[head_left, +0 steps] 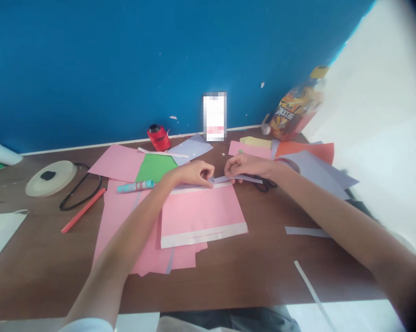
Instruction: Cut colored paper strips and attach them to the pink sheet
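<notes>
A pink sheet (201, 207) with white bands along its near and far edges lies in front of me, partly over other pink sheets. At its far edge my left hand (197, 173) is closed, thumb and fingers pinching one end of a thin lavender paper strip (249, 178). Just to the right, my right hand (240, 165) pinches the same strip farther along, and its free end sticks out past the fingers. Part of the strip is hidden by my fingers. Black-handled scissors (265, 183) lie partly hidden behind my right wrist. A light blue glue stick (135, 186) rests left of my left forearm.
Pink sheets (116, 226) and green paper (156, 168) lie to the left, near a red stick (83, 210) and a round white lid (51, 178). A bottle (294, 113), lavender sheets (318, 170) and a paper strip (306, 231) are on the right. A blue wall (125, 69) bounds the back.
</notes>
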Tool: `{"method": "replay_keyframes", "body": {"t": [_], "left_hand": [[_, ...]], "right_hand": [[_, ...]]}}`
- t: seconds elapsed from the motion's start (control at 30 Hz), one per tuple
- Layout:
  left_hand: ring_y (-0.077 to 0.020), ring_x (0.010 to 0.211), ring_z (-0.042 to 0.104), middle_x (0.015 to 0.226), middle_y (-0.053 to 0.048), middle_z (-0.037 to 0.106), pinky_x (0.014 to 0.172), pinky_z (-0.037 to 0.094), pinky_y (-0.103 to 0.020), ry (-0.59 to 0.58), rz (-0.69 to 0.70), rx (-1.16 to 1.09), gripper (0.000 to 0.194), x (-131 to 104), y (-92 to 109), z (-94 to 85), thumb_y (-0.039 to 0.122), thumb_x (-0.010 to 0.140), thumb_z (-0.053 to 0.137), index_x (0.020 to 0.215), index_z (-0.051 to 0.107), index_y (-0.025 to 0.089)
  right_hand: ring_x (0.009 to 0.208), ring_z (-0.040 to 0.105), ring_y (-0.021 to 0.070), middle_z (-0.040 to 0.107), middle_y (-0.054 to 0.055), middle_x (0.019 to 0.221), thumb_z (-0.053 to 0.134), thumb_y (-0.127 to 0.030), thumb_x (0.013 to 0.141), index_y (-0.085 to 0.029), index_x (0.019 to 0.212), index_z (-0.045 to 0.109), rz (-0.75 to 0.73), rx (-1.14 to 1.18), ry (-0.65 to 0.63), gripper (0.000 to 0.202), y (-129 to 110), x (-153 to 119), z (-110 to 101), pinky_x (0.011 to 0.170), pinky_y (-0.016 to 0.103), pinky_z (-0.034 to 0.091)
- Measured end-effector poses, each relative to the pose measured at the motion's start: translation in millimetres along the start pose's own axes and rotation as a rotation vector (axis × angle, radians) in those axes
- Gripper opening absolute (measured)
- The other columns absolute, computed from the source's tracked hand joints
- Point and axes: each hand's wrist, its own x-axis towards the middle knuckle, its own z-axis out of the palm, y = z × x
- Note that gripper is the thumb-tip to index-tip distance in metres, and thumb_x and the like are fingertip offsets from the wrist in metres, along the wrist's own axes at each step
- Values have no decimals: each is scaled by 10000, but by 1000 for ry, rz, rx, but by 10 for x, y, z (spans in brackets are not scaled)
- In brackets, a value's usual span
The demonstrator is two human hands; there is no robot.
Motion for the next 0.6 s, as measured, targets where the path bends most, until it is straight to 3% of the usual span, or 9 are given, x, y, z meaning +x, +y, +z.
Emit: {"method": "replay_keyframes", "body": {"t": [0.6], "left_hand": [[-92,574,386,646,40,457,545,275,-258,-1,6,-12,281,-2,10,-1,367,642,716,677,508,183]], "right_hand": [[594,629,126,699,32,666,725,-317,701,-159,787,674,20,-44,15,188,-21,-18,23,562,208,494]]}}
